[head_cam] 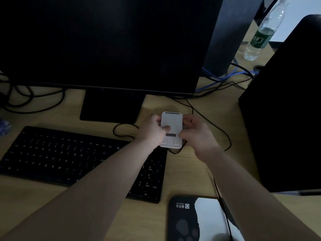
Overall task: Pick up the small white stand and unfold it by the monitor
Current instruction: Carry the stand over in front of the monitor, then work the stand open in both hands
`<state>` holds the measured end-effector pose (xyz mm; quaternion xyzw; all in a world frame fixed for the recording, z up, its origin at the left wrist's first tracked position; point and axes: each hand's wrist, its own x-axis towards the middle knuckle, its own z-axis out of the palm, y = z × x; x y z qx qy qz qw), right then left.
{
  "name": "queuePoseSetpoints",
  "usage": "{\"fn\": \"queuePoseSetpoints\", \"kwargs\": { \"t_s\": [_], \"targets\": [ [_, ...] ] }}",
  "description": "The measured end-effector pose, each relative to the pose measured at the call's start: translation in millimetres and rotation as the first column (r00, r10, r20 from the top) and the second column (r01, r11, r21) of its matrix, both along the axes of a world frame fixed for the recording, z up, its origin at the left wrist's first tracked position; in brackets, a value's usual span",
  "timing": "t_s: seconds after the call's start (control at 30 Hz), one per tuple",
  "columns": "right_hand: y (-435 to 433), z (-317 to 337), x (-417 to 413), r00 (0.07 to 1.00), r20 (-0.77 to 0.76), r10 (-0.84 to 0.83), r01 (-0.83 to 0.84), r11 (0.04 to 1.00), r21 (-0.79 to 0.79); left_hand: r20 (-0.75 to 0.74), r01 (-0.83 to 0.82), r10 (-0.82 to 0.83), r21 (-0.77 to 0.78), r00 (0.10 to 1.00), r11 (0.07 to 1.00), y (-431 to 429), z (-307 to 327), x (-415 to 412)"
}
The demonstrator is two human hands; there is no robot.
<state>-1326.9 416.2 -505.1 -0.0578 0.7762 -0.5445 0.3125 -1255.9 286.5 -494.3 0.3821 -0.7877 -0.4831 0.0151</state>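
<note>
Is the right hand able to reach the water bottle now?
Probably not at once: the right hand holds the white stand together with the left hand, and the bottle stands far behind.

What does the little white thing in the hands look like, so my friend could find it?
Start at the big dark monitor and go down past its base to the wooden desk. Right of the black keyboard, the left hand and right hand hold the small white stand between them. It is the only pale, rounded slab there, with grey strips on its face.
</note>
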Motion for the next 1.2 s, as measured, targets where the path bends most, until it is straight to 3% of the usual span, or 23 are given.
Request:
{"fn": "queuePoseSetpoints", "kwargs": {
  "t_s": [0.1,0.37,0.6,0.77,1.2],
  "targets": [
    [3.4,-1.1,-7.4,0.996,0.053,0.077,-0.076,0.997,-0.011,0.02,0.001,-0.002,0.014,1.0,1.0,0.0,1.9,-1.4],
    [4.7,-5.1,-16.6,0.993,-0.036,0.109,-0.109,0.994,-0.005,0.053,0.026,-0.027,0.02,0.998,0.999,-3.2,4.6,-4.4],
    [3.5,4.5,-24.1,0.933,-0.329,0.144,-0.091,0.981,0.17,0.058,0.012,-0.013,0.032,0.998,0.999,-4.4,3.1,-7.2],
    [0.7,-9.7,-21.1,0.896,-0.391,0.209,-0.123,0.964,0.234,0.066,0.014,-0.017,0.041,0.998,0.999,-5.2,1.5,-9.0],
    [3.6,-16.0,-21.3,0.768,-0.524,0.368,-0.096,0.875,0.475,-0.001,-0.031,0.033,0.254,0.999,0.967,-14.8,9.6,-6.6]
  ]
}}
